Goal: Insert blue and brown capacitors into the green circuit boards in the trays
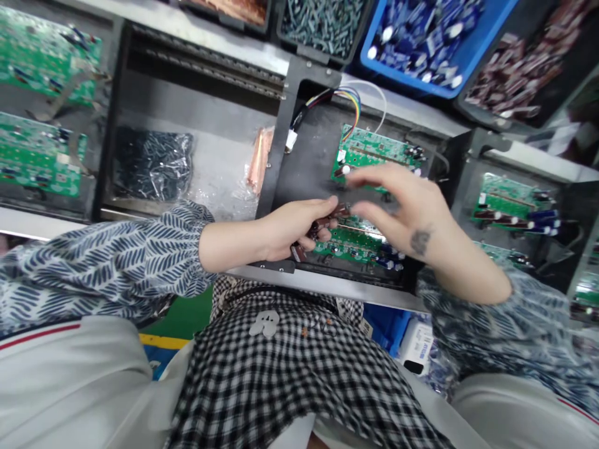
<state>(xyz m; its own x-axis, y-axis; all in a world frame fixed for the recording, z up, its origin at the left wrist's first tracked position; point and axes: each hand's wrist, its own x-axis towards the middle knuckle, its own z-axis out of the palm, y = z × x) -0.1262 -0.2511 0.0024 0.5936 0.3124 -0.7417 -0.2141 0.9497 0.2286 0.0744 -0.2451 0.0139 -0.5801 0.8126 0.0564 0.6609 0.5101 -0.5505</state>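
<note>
My left hand is closed around several brown cylindrical capacitors, which stick out between its fingers above a black tray. To the right of it, my right hand has its thumb and index finger apart, with nothing visible between them. Its index fingertip is close to a brown capacitor with a pale end on the upper green circuit board. Both hands partly cover the lower green circuit board, where dark blue capacitors show at the right end. Coloured wires run from the upper board.
Along the back are a blue bin of blue capacitors, a black bin of brown ones and a bin of small grey-green parts. More boards lie right and left. A clear bag of dark parts lies left.
</note>
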